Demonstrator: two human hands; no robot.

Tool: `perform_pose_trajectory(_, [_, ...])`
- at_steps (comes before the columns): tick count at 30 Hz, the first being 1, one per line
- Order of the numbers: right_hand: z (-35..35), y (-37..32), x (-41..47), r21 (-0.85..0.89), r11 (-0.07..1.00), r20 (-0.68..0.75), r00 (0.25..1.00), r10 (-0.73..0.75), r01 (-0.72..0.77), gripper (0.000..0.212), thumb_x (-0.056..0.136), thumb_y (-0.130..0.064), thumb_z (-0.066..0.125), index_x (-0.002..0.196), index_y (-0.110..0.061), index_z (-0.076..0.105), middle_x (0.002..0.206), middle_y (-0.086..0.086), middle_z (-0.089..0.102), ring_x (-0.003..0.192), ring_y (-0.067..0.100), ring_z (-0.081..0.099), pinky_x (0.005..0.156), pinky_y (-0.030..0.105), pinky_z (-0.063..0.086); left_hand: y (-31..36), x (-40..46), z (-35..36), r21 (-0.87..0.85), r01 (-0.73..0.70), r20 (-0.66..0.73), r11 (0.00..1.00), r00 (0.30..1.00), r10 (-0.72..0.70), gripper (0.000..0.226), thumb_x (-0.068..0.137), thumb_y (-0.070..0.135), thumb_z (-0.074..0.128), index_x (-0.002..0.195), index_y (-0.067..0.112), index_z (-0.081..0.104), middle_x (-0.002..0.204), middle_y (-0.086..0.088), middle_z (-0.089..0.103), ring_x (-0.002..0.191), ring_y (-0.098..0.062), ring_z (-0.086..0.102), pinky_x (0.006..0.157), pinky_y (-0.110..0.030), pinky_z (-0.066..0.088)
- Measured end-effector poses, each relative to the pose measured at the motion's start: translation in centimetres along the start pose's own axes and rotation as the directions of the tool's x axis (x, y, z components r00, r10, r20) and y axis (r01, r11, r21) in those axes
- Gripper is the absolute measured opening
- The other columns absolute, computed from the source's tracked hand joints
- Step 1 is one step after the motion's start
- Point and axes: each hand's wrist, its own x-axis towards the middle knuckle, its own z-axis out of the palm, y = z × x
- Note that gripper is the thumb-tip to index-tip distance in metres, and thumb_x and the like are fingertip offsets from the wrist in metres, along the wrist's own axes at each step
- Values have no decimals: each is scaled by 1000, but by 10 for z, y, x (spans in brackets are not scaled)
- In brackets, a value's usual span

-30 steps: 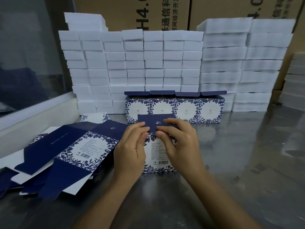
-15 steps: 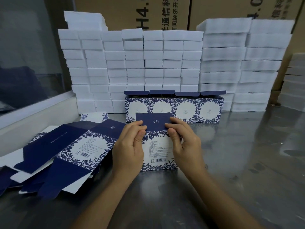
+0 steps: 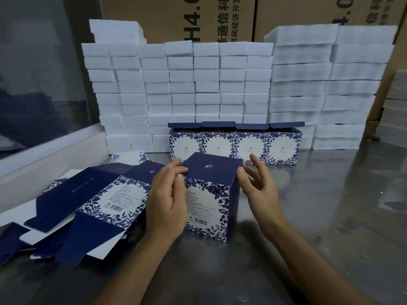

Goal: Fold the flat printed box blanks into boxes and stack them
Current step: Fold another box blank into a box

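Lighting: we record dim, cool, even light. Worktop, right of frame: soft pale glare and smeared reflections. Shadows faint. Focus: we find slight softness throughout. Edges: wide-angle bowing, verticals leaning outward at upper corners.

My left hand and right hand are bare, forearms uncovered, nails short, no sleeves showing.

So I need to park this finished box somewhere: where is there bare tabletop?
Bare steel table lies right of the box and the right hand, in front of the row of boxes. The left is crowded with flat blanks.
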Motion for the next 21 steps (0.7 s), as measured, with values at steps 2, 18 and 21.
perform_pose_trajectory(2, [-1, -1, 0, 37, 999, 30, 1000, -9, 8, 75, 70, -50, 72, 139, -35, 47, 123, 2, 67, 107, 6, 67, 78, 13, 54, 0, -2, -1, 2, 25, 70, 1000, 997, -25, 52, 91, 54, 40, 130, 24, 56, 153, 10, 35, 143, -3, 26, 115, -31, 25])
perform_pose_trajectory(18, [0, 0, 6, -216, 964, -44, 984, -171, 158, 12, 100, -24, 57, 98, -32, 67, 116, 9, 66, 94, 18, 68, 79, 29, 56, -2, -3, 2, -120, 127, 96, 985, 989, -116, 20, 103, 26, 44, 116, 33, 57, 131, 29, 53, 114, 4, 55, 90, -25, 47])
perform_pose_trajectory(21, [0, -3, 2, -266, 952, -9, 987, -158, 150, 29, 84, -50, 65, 111, -43, 60, 132, -3, 52, 112, 2, 58, 84, 21, 50, -3, 0, -1, -89, 127, 56, 988, 991, -123, 28, 104, 19, 41, 114, 40, 56, 107, 26, 63, 95, 3, 60, 78, -25, 47])
